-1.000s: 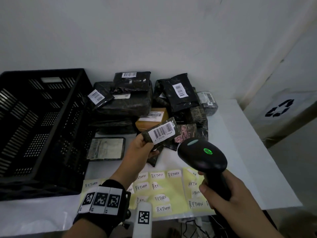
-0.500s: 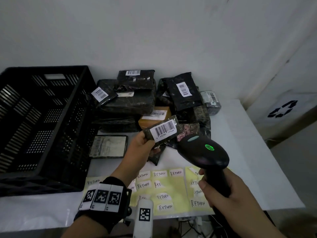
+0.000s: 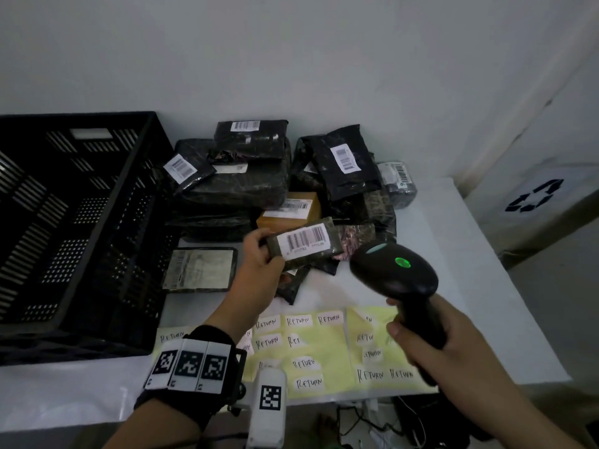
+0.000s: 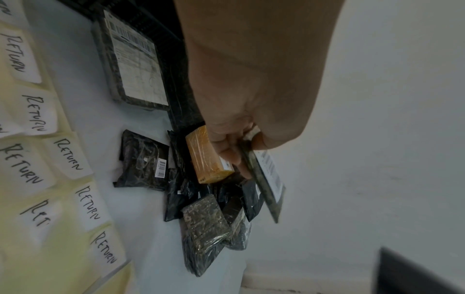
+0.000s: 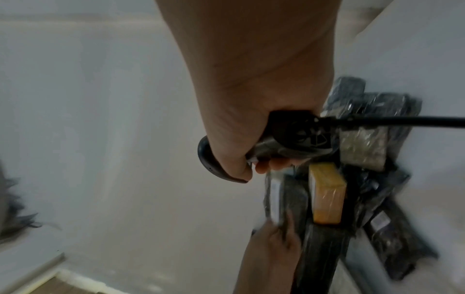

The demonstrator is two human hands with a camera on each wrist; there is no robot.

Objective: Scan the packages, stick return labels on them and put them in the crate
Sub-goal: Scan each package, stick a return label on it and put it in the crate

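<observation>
My left hand (image 3: 259, 267) (image 4: 236, 147) pinches a small flat dark package (image 3: 306, 244) (image 4: 264, 187) by its left end, its white barcode label facing up, held above the table. My right hand (image 3: 434, 345) (image 5: 241, 151) grips the handle of a black barcode scanner (image 3: 393, 270) (image 5: 289, 139), green light on, its head just right of and below the package. Yellow sheets of handwritten RETURN labels (image 3: 308, 348) (image 4: 32, 111) lie along the table's front edge. A black slotted crate (image 3: 74, 222) stands at the left.
A heap of dark wrapped packages (image 3: 246, 176) and an orange box (image 3: 291, 210) (image 4: 206, 157) sits at the back of the white table (image 3: 453, 254). A flat package with a large label (image 3: 201, 268) lies beside the crate. A bin with a recycling mark (image 3: 534, 196) stands at the right.
The held package has tilted flatter and shifted slightly right and up. The scanner stayed close below it, light still green.
</observation>
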